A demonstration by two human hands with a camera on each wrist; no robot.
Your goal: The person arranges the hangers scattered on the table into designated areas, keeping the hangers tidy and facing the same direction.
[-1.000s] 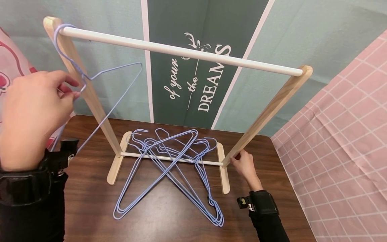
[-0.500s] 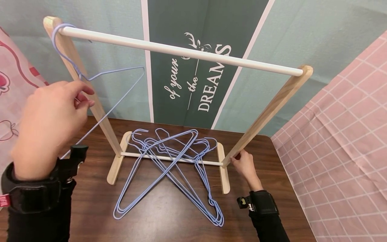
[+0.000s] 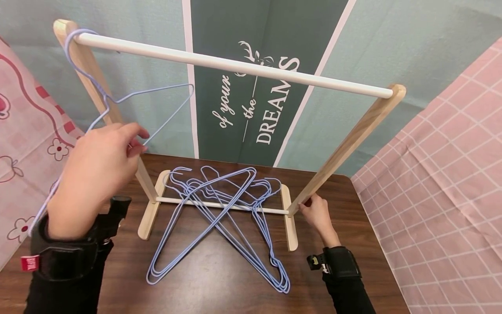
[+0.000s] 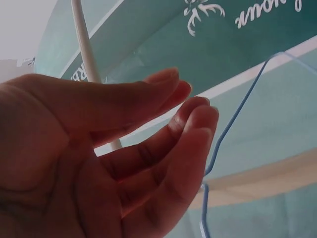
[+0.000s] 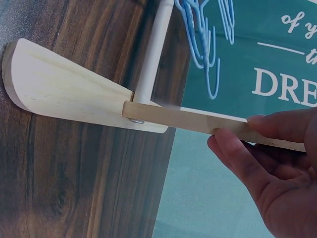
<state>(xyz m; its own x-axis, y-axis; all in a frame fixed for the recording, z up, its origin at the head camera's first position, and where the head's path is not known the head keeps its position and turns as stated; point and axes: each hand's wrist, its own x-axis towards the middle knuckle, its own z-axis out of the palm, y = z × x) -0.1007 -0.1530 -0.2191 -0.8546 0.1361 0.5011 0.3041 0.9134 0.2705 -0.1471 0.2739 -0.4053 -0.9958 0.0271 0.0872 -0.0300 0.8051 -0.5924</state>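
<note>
A wooden clothes rack with a white top bar (image 3: 235, 66) stands on the table. At the bar's left end a blue wire hanger (image 3: 157, 90) hangs by its hook. In front of the hanger is my left hand (image 3: 103, 157), fingers loosely bent. The left wrist view shows a gap between thumb and fingers, with nothing in it; the hanger's wire (image 4: 237, 111) passes behind the fingertips. Low on the rack's right side, my right hand (image 3: 317, 216) pinches the wooden post (image 5: 183, 119) between thumb and fingers, just above the foot.
Several more blue hangers (image 3: 256, 204) lie overlapped in a pile across the lower white bar (image 3: 274, 212), reaching forward onto the brown table (image 3: 219, 301). Behind the rack hangs a green cloth with lettering (image 3: 270, 117). A pink checked cloth (image 3: 443, 196) borders the right.
My left hand has let go of the hanging hanger and moved right and down from its neck. The hanger has swung slightly. My right hand stays on the post.
</note>
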